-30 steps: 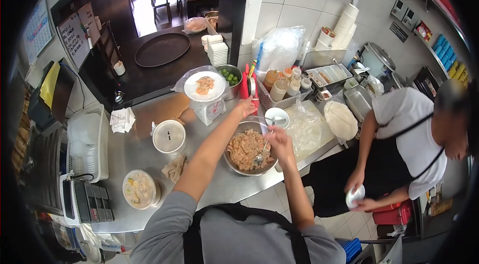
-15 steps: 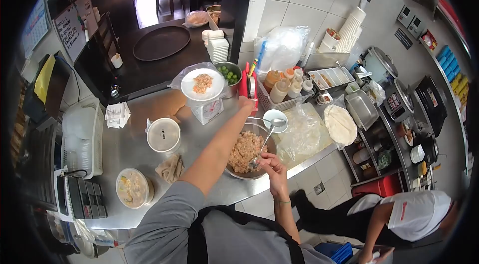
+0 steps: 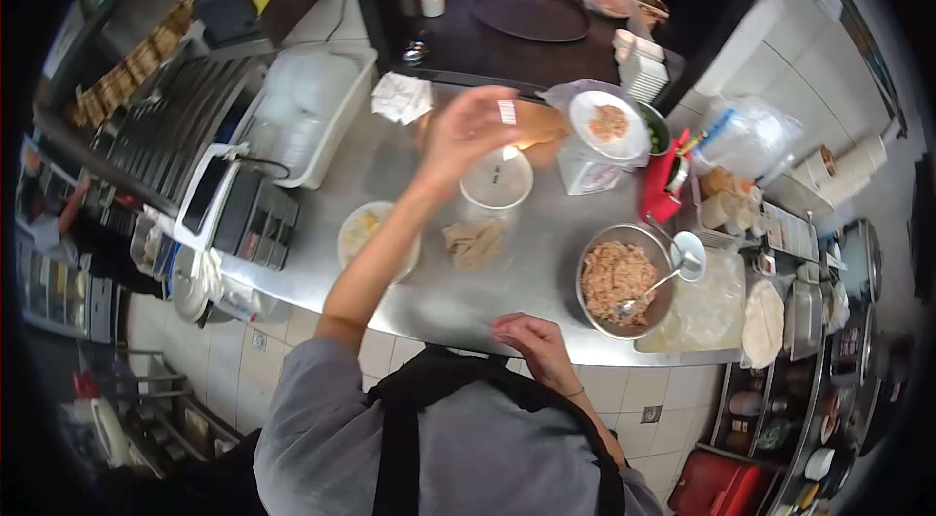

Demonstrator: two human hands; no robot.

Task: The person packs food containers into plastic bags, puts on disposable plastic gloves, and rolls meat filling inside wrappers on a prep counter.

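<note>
My left hand [image 3: 468, 140] is raised over the counter, a small white label [image 3: 507, 112] at its fingertips. Below those fingers stands a white round tub [image 3: 497, 186]. My right hand [image 3: 538, 348] hangs at the counter's front edge, fingers loosely bent, with nothing visible in it. To its right, a steel bowl [image 3: 589, 314] contains minced meat [image 3: 614, 272] with a spoon [image 3: 651, 290] resting in it. A crumpled cloth [image 3: 475, 243] lies in front of the tub. My left forearm partly covers another tub [image 3: 353, 223] with pale, yellowish contents.
A scale [image 3: 590, 175] bears a white plate [image 3: 587, 133] with some meat. Beside it stand a red tape dispenser [image 3: 665, 179] and sauce bottles [image 3: 731, 204]. A small white bowl [image 3: 690, 248] adjoins the steel bowl. At left are a white basket [image 3: 341, 126] and folded paper [image 3: 402, 97].
My left hand has left the red dispenser and moved left over the white tub with a label. My right hand has let go of the spoon and drawn left. The view has turned left.
</note>
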